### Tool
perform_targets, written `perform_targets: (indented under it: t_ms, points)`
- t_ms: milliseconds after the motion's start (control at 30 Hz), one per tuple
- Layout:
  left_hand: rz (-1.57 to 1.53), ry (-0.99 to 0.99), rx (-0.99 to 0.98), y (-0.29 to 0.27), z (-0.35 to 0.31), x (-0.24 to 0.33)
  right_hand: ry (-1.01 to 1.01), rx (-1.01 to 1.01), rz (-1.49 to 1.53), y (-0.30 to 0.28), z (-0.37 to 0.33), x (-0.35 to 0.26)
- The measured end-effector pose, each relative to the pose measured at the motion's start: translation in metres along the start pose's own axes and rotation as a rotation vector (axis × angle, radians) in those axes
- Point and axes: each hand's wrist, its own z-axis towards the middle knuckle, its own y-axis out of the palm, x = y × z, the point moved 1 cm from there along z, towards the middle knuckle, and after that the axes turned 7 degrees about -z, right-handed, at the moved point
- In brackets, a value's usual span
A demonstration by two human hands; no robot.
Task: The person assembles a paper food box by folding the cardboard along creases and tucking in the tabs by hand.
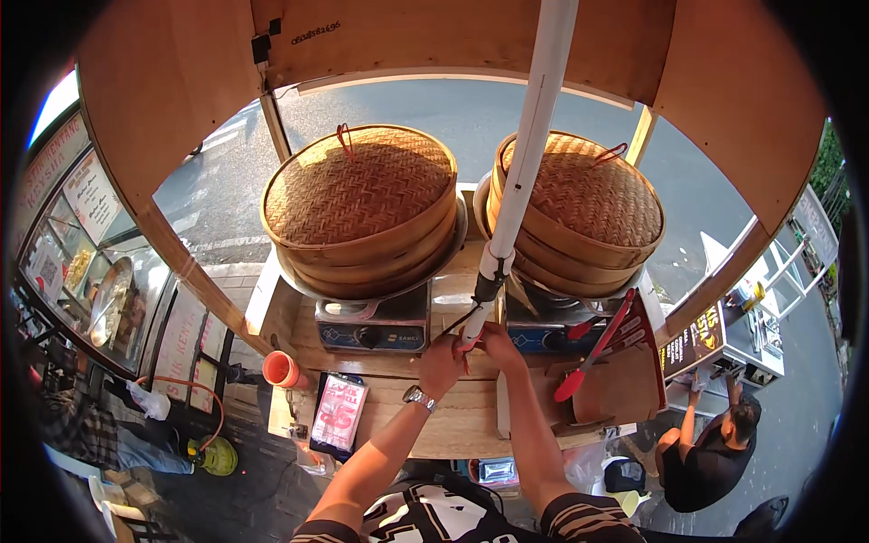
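A white plastic pipe (518,195) slants down between two round woven bamboo steamers, with a black binding (488,288) wrapped near its lower end. My left hand (442,364), with a watch (418,396) on its wrist, is closed beside that end, where a thin black cord runs to its fingers. Against the pipe's other side, the fingers of my right hand (501,347) are curled closed. Something small and reddish shows between the hands; my fingers hide most of it. The left steamer (360,195) and right steamer (588,199) stand lidded on gas stoves.
Left on the wooden counter are an orange cup (281,369) and a pink-and-white packet (339,412). Red-tipped tongs (597,348) lie over a cardboard box (615,385) at right. Wooden posts frame the stall. A person (715,443) crouches at another cart on the right.
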Motion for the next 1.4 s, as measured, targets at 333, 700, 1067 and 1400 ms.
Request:
perform_targets:
  t_ms: [333, 700, 1067, 1400]
  points:
    - [0.151, 0.228, 0.14, -0.009, -0.049, 0.004, 0.045, 0.468, 0.005, 0.066, -0.076, 0.006]
    - [-0.496, -0.034, -0.058, -0.02, -0.073, -0.008, -0.026, 0.629, -0.823, 0.067, -0.134, 0.049]
    - [-0.06, 0.6, -0.148, -0.039, -0.074, 0.007, -0.206, 0.434, -0.912, 0.126, -0.223, -0.052]
    - [-0.223, 0.459, -0.181, -0.036, -0.054, -0.003, -0.329, 0.541, -1.105, 0.107, -0.202, -0.055]
